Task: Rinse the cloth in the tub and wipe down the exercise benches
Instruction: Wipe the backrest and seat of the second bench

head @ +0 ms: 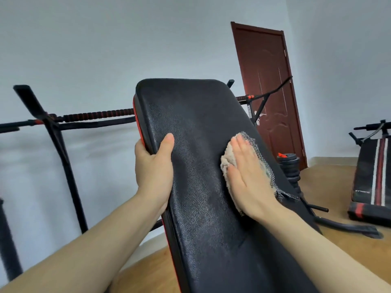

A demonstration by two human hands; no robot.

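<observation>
A black padded exercise bench (196, 123) with a red side trim slopes up and away in front of me. My left hand (154, 166) grips the pad's left edge, thumb on top. Flat on the pad's right side, my right hand (245, 176) presses a beige cloth (227, 159) with a dark mesh backing against the surface. Part of the cloth is hidden under the palm. No tub is in view.
A black rack with a barbell (99, 116) stands behind the bench by the white wall. A brown door (268, 92) is at the back right. Weight plates (288, 166) sit behind the bench. A second striped bench (376, 176) stands at the right on the wooden floor.
</observation>
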